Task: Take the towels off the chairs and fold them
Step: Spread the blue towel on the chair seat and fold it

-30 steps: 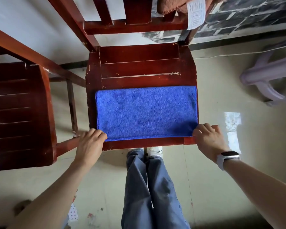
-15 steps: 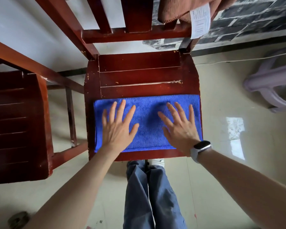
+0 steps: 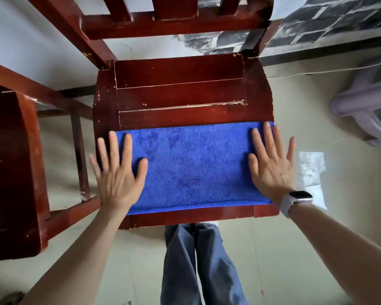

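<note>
Towel count: one blue towel (image 3: 194, 166), folded into a flat rectangle, lying on the front half of the seat of the middle chair (image 3: 180, 89). Its near hem runs parallel to the seat's front edge, just behind it.

Hand count: two, both flat with fingers straight and spread. The left hand (image 3: 117, 172) presses on the towel's left end, with its outer fingers past the towel's edge over the seat. The right hand (image 3: 271, 166) presses on the towel's right end, with its little finger beyond the seat's right edge. One pale-strapped watch (image 3: 295, 200) sits on the right wrist.

Chair count: two red-brown wooden chairs. The middle chair has a slatted seat with chipped varnish and a slatted back. The second chair (image 3: 11, 168) stands left of it, only partly in frame. One pale purple plastic stool (image 3: 365, 106) stands to the right of the middle chair, well apart.

Floor (image 3: 295, 249): pale, glossy tile, with a bright reflection right of the seat. Behind the chair, the wall is white with one section of grey brick pattern (image 3: 317, 20). Blue trouser legs (image 3: 198, 265) show below the seat's front edge.
</note>
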Motion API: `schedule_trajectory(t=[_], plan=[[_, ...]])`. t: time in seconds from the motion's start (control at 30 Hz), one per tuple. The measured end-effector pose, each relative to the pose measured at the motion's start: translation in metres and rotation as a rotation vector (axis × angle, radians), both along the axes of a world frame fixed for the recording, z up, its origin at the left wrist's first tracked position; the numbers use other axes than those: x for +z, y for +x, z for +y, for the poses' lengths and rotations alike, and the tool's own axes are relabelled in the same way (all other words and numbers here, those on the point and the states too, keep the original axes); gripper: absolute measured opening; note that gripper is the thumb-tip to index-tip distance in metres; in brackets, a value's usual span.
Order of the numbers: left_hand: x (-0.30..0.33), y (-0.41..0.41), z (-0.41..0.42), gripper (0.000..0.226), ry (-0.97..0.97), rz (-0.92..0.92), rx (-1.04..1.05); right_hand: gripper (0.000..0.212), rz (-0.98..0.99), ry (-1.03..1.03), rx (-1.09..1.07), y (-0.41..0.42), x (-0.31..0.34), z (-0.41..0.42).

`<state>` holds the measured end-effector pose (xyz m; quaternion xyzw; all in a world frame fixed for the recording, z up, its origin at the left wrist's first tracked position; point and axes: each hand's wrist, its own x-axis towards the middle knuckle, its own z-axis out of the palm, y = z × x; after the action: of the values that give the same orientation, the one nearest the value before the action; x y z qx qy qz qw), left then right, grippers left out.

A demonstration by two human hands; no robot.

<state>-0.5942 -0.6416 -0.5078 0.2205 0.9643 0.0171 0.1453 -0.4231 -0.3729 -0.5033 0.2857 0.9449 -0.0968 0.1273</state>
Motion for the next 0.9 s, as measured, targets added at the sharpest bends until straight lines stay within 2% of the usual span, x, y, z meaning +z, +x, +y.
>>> schedule_trajectory(t=[0.13, 0.23, 0.37, 0.43, 0.73, 0.83, 0.9], plan=[[0.006, 0.006, -0.013, 0.069, 0.007, -0.016, 0.066, 0.059, 0.065, -0.116, -0.155, 0.023, 0.012, 0.008], [0.015, 0.024, -0.017, 0.064, 0.008, 0.026, 0.011, 0.049, 0.2, -0.111, -0.346, 0.03, 0.026, -0.001], [0.016, 0.051, -0.022, 0.059, 0.006, -0.013, -0.117, 0.024, 0.143, -0.243, -0.665, 0.018, 0.039, -0.011], [0.013, 0.057, -0.027, 0.058, -0.011, -0.056, -0.135, 0.021, 0.098, -0.298, -0.762, 0.011, 0.035, -0.011], [0.02, 0.054, -0.025, 0.06, -0.067, -0.089, -0.142, 0.017, -0.1, -0.37, -0.807, -0.006, 0.038, -0.005], [0.025, 0.052, -0.026, 0.06, -0.041, -0.128, -0.137, 0.012, -0.092, -0.382, -0.777, -0.002, 0.053, -0.008], [0.03, 0.05, -0.026, 0.06, -0.014, -0.191, -0.131, 0.011, 0.014, -0.541, -0.821, -0.002, 0.069, -0.008]])
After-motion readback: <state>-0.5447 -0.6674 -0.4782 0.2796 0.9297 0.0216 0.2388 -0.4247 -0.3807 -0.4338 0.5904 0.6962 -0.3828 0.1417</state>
